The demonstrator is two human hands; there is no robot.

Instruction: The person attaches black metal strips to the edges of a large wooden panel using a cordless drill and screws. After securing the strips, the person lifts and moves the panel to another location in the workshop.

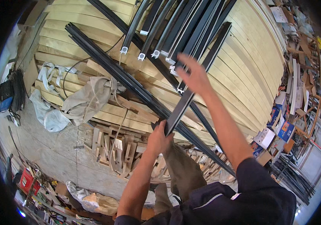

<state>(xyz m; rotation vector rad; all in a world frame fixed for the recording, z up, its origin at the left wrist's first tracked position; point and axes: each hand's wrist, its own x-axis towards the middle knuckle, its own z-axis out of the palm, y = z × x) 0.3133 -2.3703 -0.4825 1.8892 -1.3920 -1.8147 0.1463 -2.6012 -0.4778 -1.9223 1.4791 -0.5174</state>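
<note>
A long black profile bar [181, 110] with a pale edge slants up and away from me. My left hand [159, 138] is closed around its near end. Farther along, my right hand [197, 79] is over the bar with its fingers apart, gripping nothing; whether its palm touches the bar, I cannot tell. Just beyond its fingertips lie several black profiles [190, 33] with white end pieces [155, 54]. Under the held bar, a bundle of thin black strips [126, 80] crosses diagonally.
Pale wooden boards [246, 71] make up the wide surface beneath the profiles. At its left lie a beige cloth [91, 98] and white plastic sheeting [47, 112]. Wood offcuts [124, 152] are piled below, near my legs. Boxes [284, 129] and scrap crowd the right side.
</note>
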